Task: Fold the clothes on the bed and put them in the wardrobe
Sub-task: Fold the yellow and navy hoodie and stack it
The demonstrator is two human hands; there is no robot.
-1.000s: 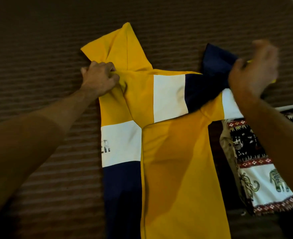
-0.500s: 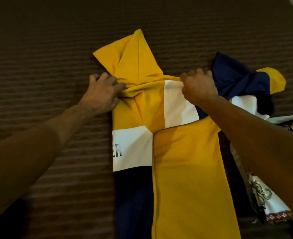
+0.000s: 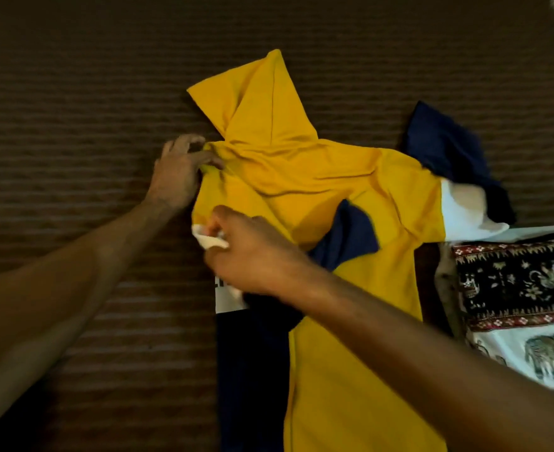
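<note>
Folding my yellow hoodie on the brown bed.
My left hand pinches cloth beside its hood; my right hand pinches its white sleeve below.

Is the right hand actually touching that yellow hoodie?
Touching. The head view shows the right hand pinching a white fold of the yellow hoodie at its left edge, fingers curled round the cloth.

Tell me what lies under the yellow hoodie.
The yellow hoodie lies on the brown ribbed bedcover. Its own navy sleeve pokes out at the right. Anything else beneath is covered.
</note>
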